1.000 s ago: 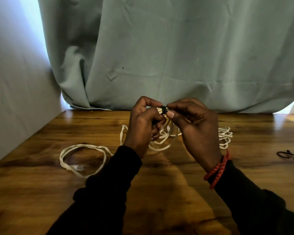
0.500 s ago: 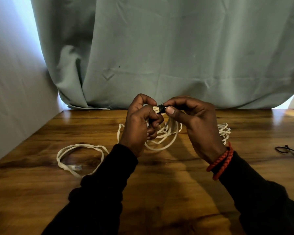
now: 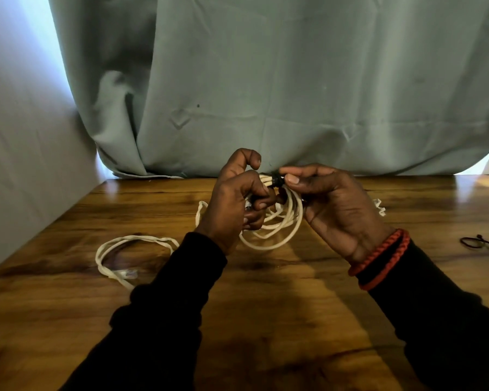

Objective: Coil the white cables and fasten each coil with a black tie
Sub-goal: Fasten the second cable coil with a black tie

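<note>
Hands up over the glossy brown wooden worktop (image 3: 266,320): left hand (image 3: 235,204) curled tight round a coil of white cable (image 3: 277,227), right hand (image 3: 331,201) pinching the black tie (image 3: 274,180) at the coil's top, loops dangling between the palms. Second loose white cable loop (image 3: 124,249) lies left, near the grey wall. Spare thin black tie (image 3: 477,243) sits far right, well apart. Pale green curtain (image 3: 266,80) hangs along the far edge. No lettering readable anywhere.

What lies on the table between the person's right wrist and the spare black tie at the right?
Only bare wooden table between the right wrist's red bracelet and the spare black tie, in the head view.
</note>
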